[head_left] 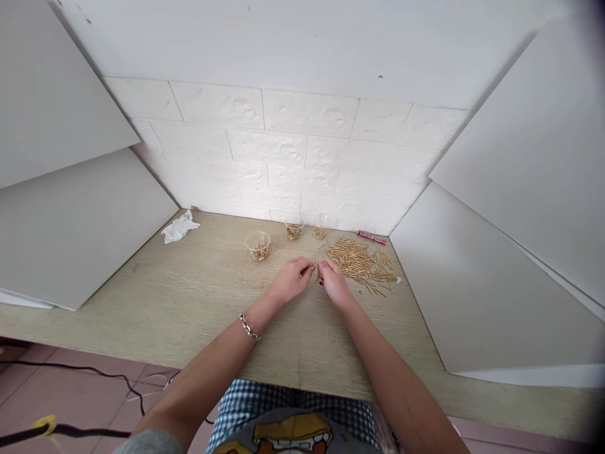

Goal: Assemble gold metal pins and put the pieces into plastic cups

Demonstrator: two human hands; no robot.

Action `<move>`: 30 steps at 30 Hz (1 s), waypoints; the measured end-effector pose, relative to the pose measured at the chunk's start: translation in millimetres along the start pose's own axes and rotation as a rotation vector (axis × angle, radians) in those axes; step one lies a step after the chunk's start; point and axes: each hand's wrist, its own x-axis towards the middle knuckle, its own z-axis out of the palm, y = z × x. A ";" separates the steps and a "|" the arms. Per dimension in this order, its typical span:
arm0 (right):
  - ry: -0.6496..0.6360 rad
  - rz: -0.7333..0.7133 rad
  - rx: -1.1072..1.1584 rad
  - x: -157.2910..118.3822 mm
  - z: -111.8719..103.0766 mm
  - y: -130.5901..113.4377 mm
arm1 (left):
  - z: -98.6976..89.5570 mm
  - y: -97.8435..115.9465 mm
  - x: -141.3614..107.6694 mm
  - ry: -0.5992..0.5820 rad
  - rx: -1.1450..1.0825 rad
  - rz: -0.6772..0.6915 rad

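My left hand (293, 279) and my right hand (333, 282) meet above the wooden tabletop (212, 284), fingertips almost touching. Both pinch a short, thin gold-coloured rod (316, 269), which is mostly hidden by my fingers. To the right of my right hand lies a loose pile of similar brass-coloured rods (359, 265). Behind my hands, a clear plastic cup (258, 246) and a second clear cup (293, 231) hold gold-coloured pieces. A small heap of gold pieces (319, 234) lies between the second cup and the pile.
A crumpled white cloth (179, 228) lies at the back left, and a red-and-white packet (372, 237) lies at the back right. A white brick-patterned wall (302, 151) rises behind the tabletop, with white side panels (80, 227) flanking it. Cables cross the pink floor below.
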 end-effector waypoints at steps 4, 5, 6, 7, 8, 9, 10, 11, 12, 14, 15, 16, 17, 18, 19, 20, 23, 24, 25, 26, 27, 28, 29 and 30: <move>0.003 -0.011 -0.042 -0.6 -0.4 -0.5 | 1.0 -1.3 -0.4 0.008 0.015 0.019; 0.001 -0.007 -0.051 -0.8 -0.5 -0.6 | 1.2 -1.5 -0.5 0.008 0.017 0.025; 0.003 -0.003 -0.060 -0.9 -0.6 -0.7 | 1.3 -1.6 -0.5 0.006 0.020 0.030; 0.006 0.003 -0.069 -1.1 -0.6 -0.8 | 1.3 -1.5 -0.5 0.004 0.023 0.035; 0.011 0.007 -0.079 -1.3 -0.4 -1.0 | 1.2 -1.3 -0.5 0.001 0.028 0.041; 0.015 0.009 -0.089 -1.5 -0.1 -1.2 | 1.1 -0.9 -0.6 -0.004 0.034 0.047; 0.022 0.008 -0.098 -1.9 0.5 -1.5 | 0.9 -0.5 -0.7 -0.010 0.041 0.053; 0.033 0.003 -0.112 -2.4 1.1 -2.0 | 0.8 0.1 -0.8 -0.015 0.050 0.058; 0.047 -0.007 -0.134 -3.0 1.8 -2.6 | 0.7 0.7 -1.0 -0.019 0.060 0.060; 0.093 -0.033 -0.205 -4.5 3.1 -4.3 | 0.6 1.4 -1.3 -0.026 0.089 0.065; 0.114 -0.045 -0.246 -5.1 3.5 -5.2 | 0.6 1.5 -1.5 -0.032 0.106 0.070; 0.127 -0.055 -0.286 -5.7 3.7 -6.0 | 0.6 1.4 -1.6 -0.040 0.121 0.079; 0.130 -0.061 -0.317 -6.0 3.6 -6.8 | 0.5 1.2 -1.7 -0.049 0.134 0.091; 0.126 -0.065 -0.341 -6.1 3.2 -7.2 | 0.5 0.8 -1.7 -0.057 0.146 0.104; 0.118 -0.069 -0.359 -6.0 2.7 -7.5 | 0.4 0.3 -1.7 -0.064 0.158 0.115; 0.109 -0.071 -0.374 -5.7 2.1 -7.4 | 0.2 0.0 -1.7 -0.071 0.170 0.123; 0.099 -0.065 -0.394 -4.1 0.3 -6.2 | -0.5 -0.4 -1.6 -0.090 0.198 0.129; 0.096 -0.061 -0.394 -3.5 -0.1 -5.7 | -0.8 -0.3 -1.6 -0.099 0.205 0.133; 0.092 -0.054 -0.392 -3.0 -0.4 -5.3 | -1.1 -0.1 -1.6 -0.107 0.211 0.139; 0.088 -0.047 -0.391 -2.6 -0.6 -5.0 | -1.4 0.1 -1.6 -0.114 0.220 0.146; 0.087 -0.039 -0.390 -2.3 -0.7 -4.9 | -1.8 0.2 -1.6 -0.119 0.230 0.153; 0.086 -0.032 -0.390 -2.1 -0.8 -5.0 | -2.1 0.3 -1.6 -0.125 0.239 0.160; 0.084 -0.027 -0.390 -2.0 -0.9 -5.3 | -2.4 0.2 -1.6 -0.130 0.248 0.165; 0.079 -0.025 -0.390 -1.9 -1.0 -5.8 | -2.7 0.0 -1.5 -0.136 0.256 0.171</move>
